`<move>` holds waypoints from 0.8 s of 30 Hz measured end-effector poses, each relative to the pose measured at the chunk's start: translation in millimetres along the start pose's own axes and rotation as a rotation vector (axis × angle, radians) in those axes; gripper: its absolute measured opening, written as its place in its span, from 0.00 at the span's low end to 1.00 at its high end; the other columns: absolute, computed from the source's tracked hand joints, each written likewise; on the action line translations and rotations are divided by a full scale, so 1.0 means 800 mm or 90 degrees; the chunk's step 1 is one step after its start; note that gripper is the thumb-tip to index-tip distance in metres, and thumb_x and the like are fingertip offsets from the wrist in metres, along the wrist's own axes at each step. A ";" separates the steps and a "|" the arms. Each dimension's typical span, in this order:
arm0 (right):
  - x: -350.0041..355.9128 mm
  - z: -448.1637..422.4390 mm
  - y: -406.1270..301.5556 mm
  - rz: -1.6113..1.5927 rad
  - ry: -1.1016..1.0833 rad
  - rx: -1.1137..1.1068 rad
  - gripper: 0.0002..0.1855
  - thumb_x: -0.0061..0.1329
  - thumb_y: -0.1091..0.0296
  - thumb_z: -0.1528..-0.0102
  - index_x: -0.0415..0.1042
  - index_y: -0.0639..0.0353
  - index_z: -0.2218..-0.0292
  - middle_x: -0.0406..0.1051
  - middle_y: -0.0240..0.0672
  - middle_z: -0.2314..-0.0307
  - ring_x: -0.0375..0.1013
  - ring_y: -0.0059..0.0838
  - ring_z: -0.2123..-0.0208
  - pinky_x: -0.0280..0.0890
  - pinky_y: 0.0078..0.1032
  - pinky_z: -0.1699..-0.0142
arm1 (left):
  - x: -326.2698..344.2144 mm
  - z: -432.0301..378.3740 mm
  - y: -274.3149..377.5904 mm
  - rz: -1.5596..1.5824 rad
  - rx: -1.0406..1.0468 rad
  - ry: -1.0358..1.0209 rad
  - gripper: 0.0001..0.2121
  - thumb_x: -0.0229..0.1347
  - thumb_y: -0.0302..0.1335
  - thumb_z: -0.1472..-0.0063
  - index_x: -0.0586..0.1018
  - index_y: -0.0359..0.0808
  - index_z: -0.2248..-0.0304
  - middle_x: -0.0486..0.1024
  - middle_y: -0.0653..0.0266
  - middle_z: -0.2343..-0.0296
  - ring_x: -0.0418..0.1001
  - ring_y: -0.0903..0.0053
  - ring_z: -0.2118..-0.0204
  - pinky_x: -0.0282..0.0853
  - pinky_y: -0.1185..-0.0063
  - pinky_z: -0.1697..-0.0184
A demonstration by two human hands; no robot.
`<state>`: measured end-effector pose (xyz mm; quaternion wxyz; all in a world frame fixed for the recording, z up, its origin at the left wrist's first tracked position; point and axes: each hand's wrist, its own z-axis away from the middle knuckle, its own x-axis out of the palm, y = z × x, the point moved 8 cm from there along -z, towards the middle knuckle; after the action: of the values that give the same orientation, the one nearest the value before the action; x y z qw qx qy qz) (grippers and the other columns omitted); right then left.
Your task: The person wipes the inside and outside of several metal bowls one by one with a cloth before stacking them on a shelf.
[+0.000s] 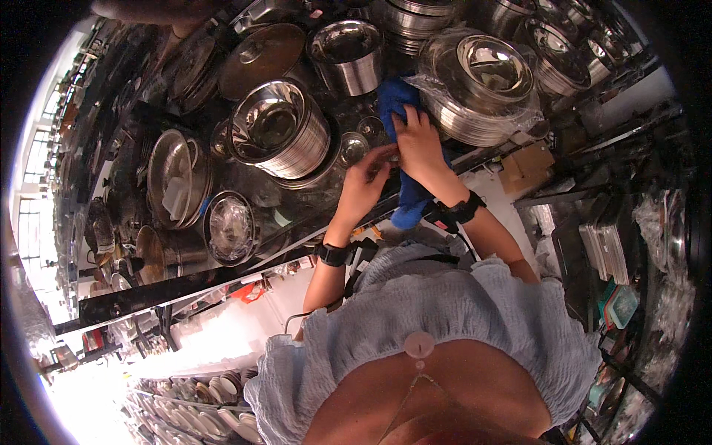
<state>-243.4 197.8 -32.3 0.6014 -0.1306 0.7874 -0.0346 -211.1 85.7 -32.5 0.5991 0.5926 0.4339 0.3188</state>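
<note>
My right hand lies over a blue cloth, fingers bent into it. One end of the cloth hangs past the front edge of the dark shelf. Beside it, my left hand has bent fingers reaching towards my right thumb. Its fingertips are partly hidden, so whether they pinch anything is unclear. Small metal bowls sit just beyond my left hand. To the left stands a stack of deep stainless steel bowls. Right of the cloth, stacked wide metal basins are partly wrapped in clear plastic, with a smaller bowl on top.
More metalware crowds the shelf: a stacked pot, a large round lid, strainers and a plastic-wrapped bowl. A cardboard box and metal trays are at right. White dishes fill a rack at lower left.
</note>
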 end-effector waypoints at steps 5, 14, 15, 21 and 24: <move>0.024 -0.016 -0.050 -0.136 0.026 -0.188 0.35 0.55 0.78 0.63 0.64 0.63 0.50 0.56 0.49 0.51 0.59 0.54 0.52 0.61 0.40 0.49 | -0.053 0.036 -0.009 -0.012 -0.043 0.139 0.11 0.42 0.22 0.36 0.72 0.31 0.56 0.76 0.63 0.63 0.75 0.79 0.60 0.68 0.83 0.63; 0.024 -0.036 -0.062 -0.205 -0.011 -0.087 0.33 0.53 0.64 0.53 0.59 0.51 0.46 0.54 0.46 0.49 0.53 0.53 0.48 0.52 0.54 0.48 | -0.180 0.128 -0.048 -0.013 -0.241 0.499 0.15 0.50 0.35 0.38 0.72 0.27 0.66 0.77 0.61 0.75 0.75 0.77 0.73 0.69 0.82 0.73; 0.024 -0.037 -0.069 -0.183 0.013 -0.108 0.33 0.52 0.65 0.55 0.60 0.50 0.47 0.56 0.42 0.50 0.54 0.51 0.49 0.52 0.50 0.47 | -0.188 0.130 -0.062 -0.013 -0.242 0.511 0.15 0.50 0.35 0.38 0.72 0.27 0.66 0.77 0.61 0.75 0.75 0.77 0.73 0.69 0.82 0.73; 0.033 -0.038 -0.090 -0.198 -0.017 -0.164 0.36 0.53 0.62 0.54 0.57 0.50 0.44 0.60 0.37 0.48 0.53 0.49 0.48 0.51 0.49 0.47 | -0.207 0.125 -0.060 -0.272 -0.108 0.633 0.24 0.55 0.37 0.40 0.63 0.26 0.53 0.73 0.48 0.63 0.72 0.70 0.61 0.66 0.77 0.58; 0.035 -0.043 -0.078 -0.220 -0.049 -0.164 0.37 0.53 0.62 0.54 0.57 0.51 0.44 0.61 0.37 0.48 0.52 0.48 0.47 0.50 0.48 0.47 | -0.194 0.117 -0.052 -0.153 -0.113 0.602 0.29 0.54 0.40 0.40 0.59 0.26 0.49 0.71 0.44 0.59 0.70 0.63 0.58 0.64 0.74 0.54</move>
<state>-272.7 127.2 -35.8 0.5946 -0.3408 0.7275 -0.0315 -198.0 -98.1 -58.6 0.4172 0.2753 0.6945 0.5176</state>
